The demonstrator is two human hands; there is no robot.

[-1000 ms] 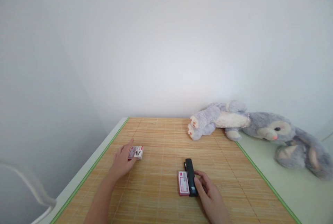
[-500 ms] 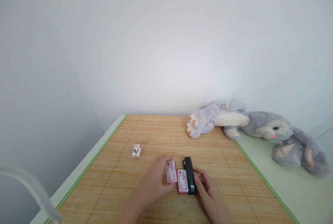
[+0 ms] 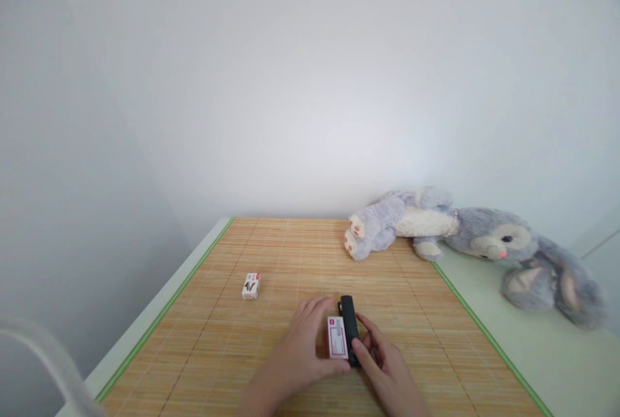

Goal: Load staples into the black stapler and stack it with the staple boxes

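Observation:
My left hand (image 3: pixel 303 343) curves around the left side of a small white and red box (image 3: pixel 338 338). Its thumb is at the near end of the box and its fingers are spread beyond the far end, with a gap. Only one box top shows here; it seems to lie on a second box, whose sides are mostly hidden. Directly to the right of the box lies a black stapler (image 3: pixel 349 326), lengthwise and touching or nearly touching it. My right hand (image 3: pixel 385 362) grips the stapler's near right side, thumb on top and fingers bent against it.
A small white box with a dark picture (image 3: pixel 250 286) rests on the bamboo mat (image 3: pixel 290 249) at the left. A grey plush rabbit (image 3: pixel 426 223) lies along the back right. A pale curved bar (image 3: pixel 48 352) crosses the lower left corner.
My left hand has moved right with its box, bringing it over the other box, and its fingers have spread wider. My right hand stays at the stapler. The view has shifted slightly.

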